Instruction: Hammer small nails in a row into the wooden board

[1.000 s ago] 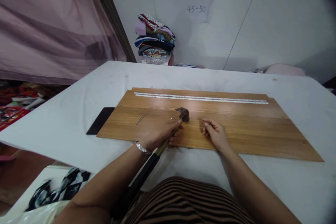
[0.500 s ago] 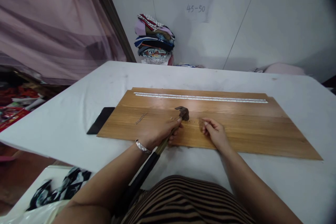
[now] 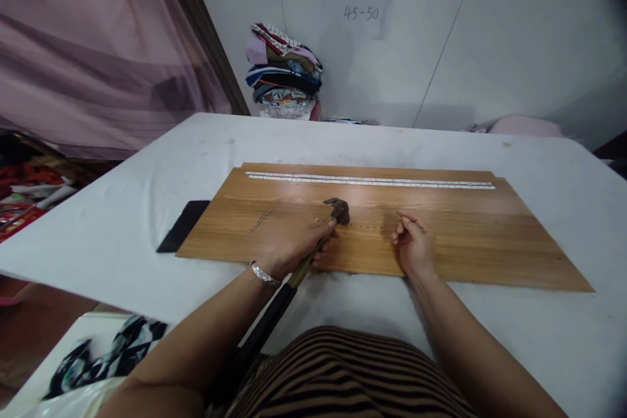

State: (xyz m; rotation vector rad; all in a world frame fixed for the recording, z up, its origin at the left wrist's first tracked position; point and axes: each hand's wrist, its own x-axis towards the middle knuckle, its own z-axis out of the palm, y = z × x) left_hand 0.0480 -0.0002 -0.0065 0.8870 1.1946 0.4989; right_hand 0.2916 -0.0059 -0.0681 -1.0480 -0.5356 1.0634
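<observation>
My left hand (image 3: 304,243) is wrapped round the neck of a claw hammer (image 3: 339,210), close below its rusty head. The hammer's dark handle slants back toward my body, over the near edge of a wooden board (image 3: 470,241). Over the board, to the right of the hammer, my right hand (image 3: 414,245) has its thumb and fingers pinched together; whether anything small is between them cannot be made out. A row of small dark dots (image 3: 368,226) runs across the wood between the two hands. Left of the hammer lie several thin nails (image 3: 259,221).
Two white measuring strips (image 3: 372,181) run along the board's far side. A flat black piece (image 3: 183,227) juts out at its left. The board lies on a white-covered table (image 3: 147,176). Folded clothes (image 3: 284,75) are stacked by the wall beyond.
My right hand has moved right and slightly up, away from the row of dots, showing more of them. My left hand and the hammer stay in place on the board.
</observation>
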